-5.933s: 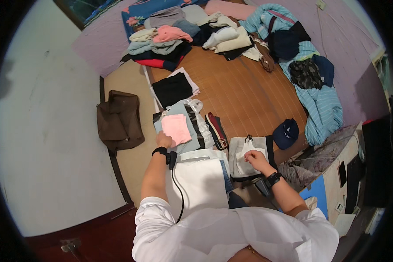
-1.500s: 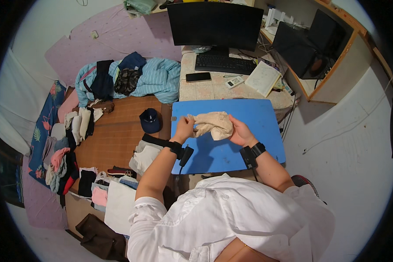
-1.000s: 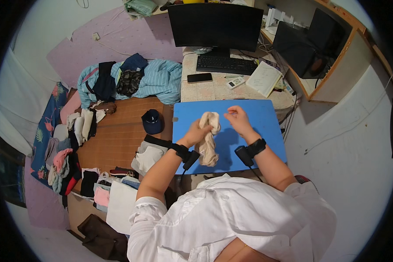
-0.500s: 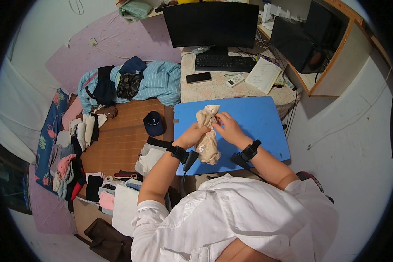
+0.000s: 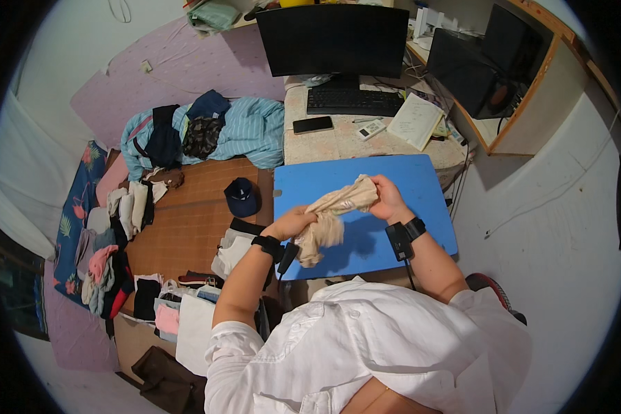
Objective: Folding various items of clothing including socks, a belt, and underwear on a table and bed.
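Observation:
A crumpled beige cloth point(image 5: 345, 197) with small pale marks hangs above a blue folding tabletop point(image 5: 383, 252); whether it is a garment or a bag I cannot tell. My left hand point(image 5: 292, 224) is closed on its left part, the thumb lying over bunched fabric. At the upper right end my right hand point(image 5: 390, 200) grips the cloth's edge, some of its fingers hidden behind it. Between the hands the fabric is stretched out, and a loose, blurred fold dangles below, toward the near edge of the tabletop.
A navy cap point(image 5: 241, 197) lies on the brown mat point(image 5: 179, 221) at left, with folded clothes point(image 5: 138, 203) beyond it. Behind the tabletop, a desk holds a phone point(image 5: 313, 125), a keyboard point(image 5: 355, 103), an open notebook point(image 5: 415, 121) and a monitor point(image 5: 334, 41).
The cloth was a bunched, narrow-necked bundle and is now loosened and spread between my hands. My right hand has moved right with its end; my left hand has shifted slightly left and down.

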`<action>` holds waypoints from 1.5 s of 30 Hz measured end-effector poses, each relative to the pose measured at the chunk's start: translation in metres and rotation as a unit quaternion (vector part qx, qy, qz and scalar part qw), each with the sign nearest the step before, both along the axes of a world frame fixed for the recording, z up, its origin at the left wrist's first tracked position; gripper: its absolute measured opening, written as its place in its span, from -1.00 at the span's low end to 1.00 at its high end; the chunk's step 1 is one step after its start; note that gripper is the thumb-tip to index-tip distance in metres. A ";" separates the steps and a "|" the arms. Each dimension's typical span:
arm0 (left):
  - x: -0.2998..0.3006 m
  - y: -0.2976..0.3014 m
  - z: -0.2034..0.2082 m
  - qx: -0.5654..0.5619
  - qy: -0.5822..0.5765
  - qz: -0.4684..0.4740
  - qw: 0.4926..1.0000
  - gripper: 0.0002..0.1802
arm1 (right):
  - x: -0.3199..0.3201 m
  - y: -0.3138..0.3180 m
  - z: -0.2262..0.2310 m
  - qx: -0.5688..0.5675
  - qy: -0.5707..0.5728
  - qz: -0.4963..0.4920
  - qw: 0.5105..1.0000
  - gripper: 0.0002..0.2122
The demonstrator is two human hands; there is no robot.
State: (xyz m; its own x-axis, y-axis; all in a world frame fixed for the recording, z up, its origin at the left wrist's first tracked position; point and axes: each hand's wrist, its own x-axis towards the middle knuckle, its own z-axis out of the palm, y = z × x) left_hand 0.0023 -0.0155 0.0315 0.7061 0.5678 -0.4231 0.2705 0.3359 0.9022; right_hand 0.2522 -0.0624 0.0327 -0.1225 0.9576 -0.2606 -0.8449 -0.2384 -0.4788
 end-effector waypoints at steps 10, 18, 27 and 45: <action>0.005 0.003 -0.006 -0.013 -0.061 -0.022 0.998 -0.62 | 0.013 0.005 0.004 0.061 -0.099 0.092 0.989 -0.73; -0.002 0.004 -0.025 0.224 0.061 -0.053 0.971 -0.68 | 0.025 -0.016 -0.001 0.024 -0.148 0.078 0.986 -0.68; -0.005 -0.010 -0.068 0.666 0.277 -0.021 0.693 -0.62 | 0.050 -0.045 -0.068 0.200 -0.786 0.107 0.576 -0.74; -0.021 -0.033 -0.110 0.553 0.342 -0.047 0.758 -0.67 | 0.006 -0.018 -0.113 0.034 -0.761 0.274 0.587 -0.81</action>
